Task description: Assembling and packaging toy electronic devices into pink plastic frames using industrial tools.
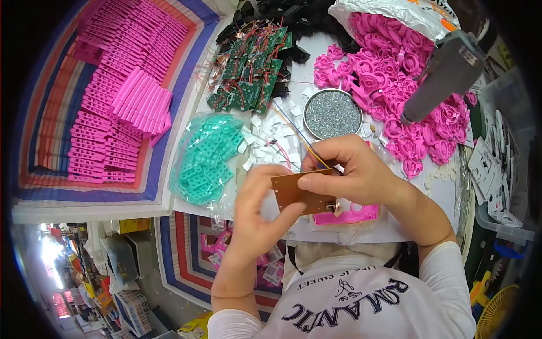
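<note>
A brown circuit board (294,198) is held above the near part of the table, its plain brown face up. My right hand (353,172) grips its right side, thumb on the face and fingers behind. At the left edge my left hand (254,212) holds it between thumb and fingers, the fingers partly hidden. Blue and yellow wires (307,148) run up from behind the board, with red wires (282,152) beside them. A small metal part (337,208) shows at the board's lower right corner. Under my right hand lies a pink plastic casing (358,214).
Beyond my hands are a round dish of screws (333,114), white foam squares (265,150) and green circuit boards (248,76). Pink ring-shaped parts (389,85) are heaped right, below a grey tool (437,79). Left stand a bag of teal pieces (206,155) and a bin of pink parts (113,113).
</note>
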